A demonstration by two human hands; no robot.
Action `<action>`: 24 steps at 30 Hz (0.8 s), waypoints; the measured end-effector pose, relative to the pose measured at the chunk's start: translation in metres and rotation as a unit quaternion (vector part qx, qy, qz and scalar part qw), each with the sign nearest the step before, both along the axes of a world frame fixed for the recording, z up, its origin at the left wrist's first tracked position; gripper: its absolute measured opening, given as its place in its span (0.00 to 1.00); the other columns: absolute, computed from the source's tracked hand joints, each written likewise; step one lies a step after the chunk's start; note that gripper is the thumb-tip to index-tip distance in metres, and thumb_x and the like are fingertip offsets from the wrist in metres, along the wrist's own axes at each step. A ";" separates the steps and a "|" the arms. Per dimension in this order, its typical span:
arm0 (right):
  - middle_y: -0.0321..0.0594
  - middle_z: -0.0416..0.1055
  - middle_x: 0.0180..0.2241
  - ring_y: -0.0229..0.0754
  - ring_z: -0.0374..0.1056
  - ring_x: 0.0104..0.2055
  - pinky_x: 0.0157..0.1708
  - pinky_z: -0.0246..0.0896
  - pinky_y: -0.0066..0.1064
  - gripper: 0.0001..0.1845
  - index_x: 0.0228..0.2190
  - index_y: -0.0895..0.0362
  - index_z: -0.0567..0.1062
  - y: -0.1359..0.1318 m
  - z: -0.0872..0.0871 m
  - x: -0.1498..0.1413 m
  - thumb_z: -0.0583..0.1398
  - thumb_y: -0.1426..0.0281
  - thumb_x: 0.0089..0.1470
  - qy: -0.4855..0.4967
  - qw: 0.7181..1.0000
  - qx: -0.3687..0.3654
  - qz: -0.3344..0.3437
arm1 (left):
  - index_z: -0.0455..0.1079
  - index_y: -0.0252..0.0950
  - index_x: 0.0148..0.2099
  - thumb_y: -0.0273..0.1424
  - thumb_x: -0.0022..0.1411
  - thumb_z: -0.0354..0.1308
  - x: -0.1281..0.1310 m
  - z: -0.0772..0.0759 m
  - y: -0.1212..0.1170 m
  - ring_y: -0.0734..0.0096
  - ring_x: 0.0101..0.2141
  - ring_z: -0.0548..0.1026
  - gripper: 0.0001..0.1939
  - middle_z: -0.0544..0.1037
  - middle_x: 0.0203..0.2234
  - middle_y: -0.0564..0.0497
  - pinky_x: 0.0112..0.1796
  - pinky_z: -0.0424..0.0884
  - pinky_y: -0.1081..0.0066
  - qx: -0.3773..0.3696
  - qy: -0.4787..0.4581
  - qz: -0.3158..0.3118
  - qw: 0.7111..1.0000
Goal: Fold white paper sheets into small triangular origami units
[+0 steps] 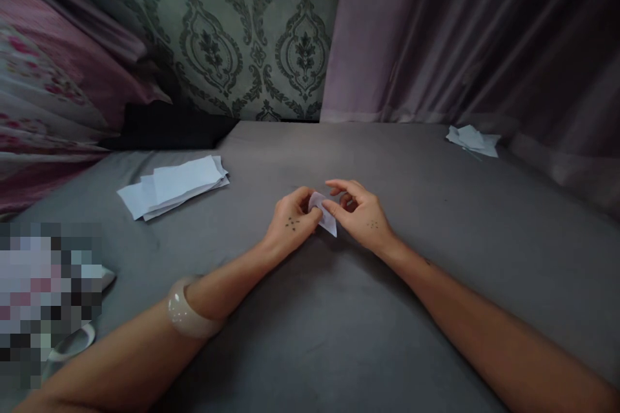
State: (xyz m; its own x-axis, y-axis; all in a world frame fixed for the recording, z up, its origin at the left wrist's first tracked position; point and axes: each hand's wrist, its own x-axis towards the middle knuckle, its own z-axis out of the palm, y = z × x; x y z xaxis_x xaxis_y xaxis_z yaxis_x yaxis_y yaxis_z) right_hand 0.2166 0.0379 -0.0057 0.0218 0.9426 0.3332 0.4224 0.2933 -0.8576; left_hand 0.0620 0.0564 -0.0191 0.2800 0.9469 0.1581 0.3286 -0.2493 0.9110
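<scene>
Between my hands, just above the grey sheet, is a small piece of folded white paper (329, 224). My left hand (294, 216) pinches it between thumb and fingers, with a pale bangle (186, 313) on that wrist. My right hand (361, 213) is at the paper's right side. Its thumb reaches the paper's edge, while the index finger is stretched out and apart from the thumb. The other right fingers are curled and partly hidden. Folds on the paper's far side cannot be seen.
A stack of white paper strips (181, 184) lies on the left of the grey sheet (387, 335). Several paper pieces (472, 139) sit at the far right. Black cloth (169, 126) lies back left. A white ring-shaped object (77, 342) is beside a pixelated area near my left arm.
</scene>
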 end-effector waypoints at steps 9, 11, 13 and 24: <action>0.42 0.76 0.30 0.33 0.68 0.24 0.21 0.59 0.23 0.10 0.37 0.61 0.74 -0.011 0.009 -0.008 0.59 0.70 0.52 0.100 0.965 -0.241 0.032 | 0.67 0.35 0.40 0.29 0.54 0.50 -0.003 0.002 0.005 0.76 0.26 0.71 0.10 0.74 0.28 0.53 0.25 0.68 0.78 0.036 -0.024 0.095 0.995; 0.43 0.77 0.30 0.33 0.68 0.24 0.19 0.58 0.21 0.08 0.36 0.61 0.74 -0.011 0.008 -0.011 0.59 0.73 0.51 0.100 0.962 -0.253 0.031 | 0.67 0.36 0.39 0.29 0.55 0.50 -0.002 0.002 0.004 0.75 0.27 0.72 0.09 0.75 0.29 0.53 0.26 0.68 0.77 0.041 -0.021 0.102 0.994; 0.43 0.77 0.30 0.32 0.68 0.23 0.18 0.57 0.20 0.08 0.36 0.61 0.74 -0.010 0.007 -0.012 0.59 0.75 0.51 0.102 0.959 -0.262 0.030 | 0.67 0.36 0.39 0.29 0.56 0.50 -0.001 0.002 0.003 0.75 0.29 0.72 0.09 0.75 0.30 0.52 0.29 0.68 0.76 0.046 -0.016 0.102 0.994; 0.39 0.75 0.24 0.33 0.67 0.21 0.21 0.58 0.23 0.09 0.31 0.60 0.76 -0.006 -0.006 -0.007 0.57 0.68 0.54 0.046 0.984 -0.170 -0.010 | 0.72 0.35 0.42 0.27 0.56 0.50 0.004 0.004 -0.004 0.73 0.30 0.74 0.13 0.78 0.31 0.50 0.32 0.69 0.75 0.048 -0.011 0.067 0.997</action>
State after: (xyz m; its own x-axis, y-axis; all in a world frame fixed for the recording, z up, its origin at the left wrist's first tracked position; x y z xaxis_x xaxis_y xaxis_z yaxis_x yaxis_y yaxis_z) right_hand 0.2098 0.0323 -0.0117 0.0563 0.9984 -0.0050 0.3413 -0.0240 -0.9396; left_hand 0.0657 0.0526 -0.0147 0.1473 0.9560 0.2537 0.3456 -0.2901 0.8924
